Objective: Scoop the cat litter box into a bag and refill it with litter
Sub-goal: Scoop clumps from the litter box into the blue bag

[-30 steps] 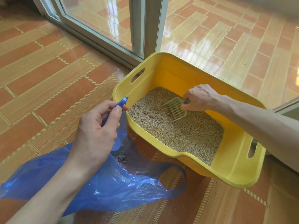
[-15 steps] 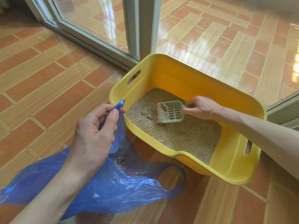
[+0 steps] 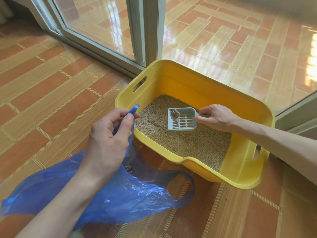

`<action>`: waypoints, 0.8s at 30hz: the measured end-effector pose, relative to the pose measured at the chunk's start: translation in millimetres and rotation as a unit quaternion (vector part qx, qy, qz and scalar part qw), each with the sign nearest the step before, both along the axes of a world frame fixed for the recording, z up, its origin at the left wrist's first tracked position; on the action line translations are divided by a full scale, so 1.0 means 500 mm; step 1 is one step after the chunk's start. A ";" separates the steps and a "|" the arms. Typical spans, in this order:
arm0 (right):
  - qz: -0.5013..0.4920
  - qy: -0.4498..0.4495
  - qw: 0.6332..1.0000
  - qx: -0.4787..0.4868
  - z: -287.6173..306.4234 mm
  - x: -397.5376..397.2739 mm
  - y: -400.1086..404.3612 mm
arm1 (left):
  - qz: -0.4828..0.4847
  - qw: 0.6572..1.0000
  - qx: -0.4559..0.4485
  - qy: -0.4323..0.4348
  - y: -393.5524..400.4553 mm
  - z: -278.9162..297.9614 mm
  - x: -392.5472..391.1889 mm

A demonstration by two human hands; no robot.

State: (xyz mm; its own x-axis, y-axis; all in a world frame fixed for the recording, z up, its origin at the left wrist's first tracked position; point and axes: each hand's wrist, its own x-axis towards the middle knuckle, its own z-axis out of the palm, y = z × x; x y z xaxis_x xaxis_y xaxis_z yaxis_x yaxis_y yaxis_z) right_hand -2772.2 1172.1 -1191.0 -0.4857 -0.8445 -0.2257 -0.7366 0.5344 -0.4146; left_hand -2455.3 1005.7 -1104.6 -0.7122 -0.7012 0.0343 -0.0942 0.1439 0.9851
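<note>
on the tiled floor (image 3: 51, 93) at the left lies a blue plastic bag (image 3: 111, 194), dark clumps visible inside near its mouth. the left hand (image 3: 109, 140) pinches one bag handle between thumb and curled fingers, lifting it just beside the yellow litter box (image 3: 243, 176). inside the box, above the tan litter (image 3: 193, 143), a pale slotted scoop (image 3: 182, 119) carries a clump (image 3: 175, 113). the right hand (image 3: 216, 117) grips the scoop's handle with curled fingers.
</note>
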 end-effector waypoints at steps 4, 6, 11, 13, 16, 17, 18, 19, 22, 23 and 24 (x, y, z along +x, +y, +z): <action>-0.025 -0.065 0.997 -0.020 0.000 0.003 0.010 | -0.009 1.000 -0.018 0.004 0.005 0.003 -0.004; -0.032 -0.069 0.997 -0.026 0.005 0.005 0.013 | -0.008 1.000 -0.018 0.010 0.006 0.006 -0.007; -0.047 -0.062 0.996 -0.032 0.010 0.014 0.026 | -0.015 1.000 -0.019 0.008 0.010 0.007 -0.011; -0.047 -0.047 0.997 -0.026 0.009 0.017 0.032 | -0.011 1.000 -0.021 0.002 0.010 0.005 -0.009; -0.045 -0.028 0.998 -0.033 0.022 0.029 0.037 | -0.002 1.000 -0.011 0.004 0.008 0.007 -0.006; -0.041 -0.022 0.998 -0.037 0.031 0.036 0.037 | 0.000 1.000 -0.007 0.006 0.006 0.009 -0.005; -0.035 -0.017 0.998 -0.041 0.042 0.045 0.036 | 0.002 1.000 -0.002 0.008 0.005 0.010 -0.005; -0.030 -0.014 0.998 -0.043 0.054 0.056 0.034 | 0.003 1.000 0.002 0.010 0.003 0.011 -0.003; -0.012 -0.026 0.998 -0.048 0.095 0.098 0.025 | 0.007 1.000 -0.002 0.007 -0.001 0.012 0.002; -0.006 -0.030 0.998 -0.047 0.109 0.113 0.022 | 0.006 1.000 -0.005 0.007 -0.002 0.013 0.005; 0.000 -0.029 0.999 -0.043 0.123 0.129 0.019 | 0.005 1.000 -0.010 0.007 -0.004 0.013 0.009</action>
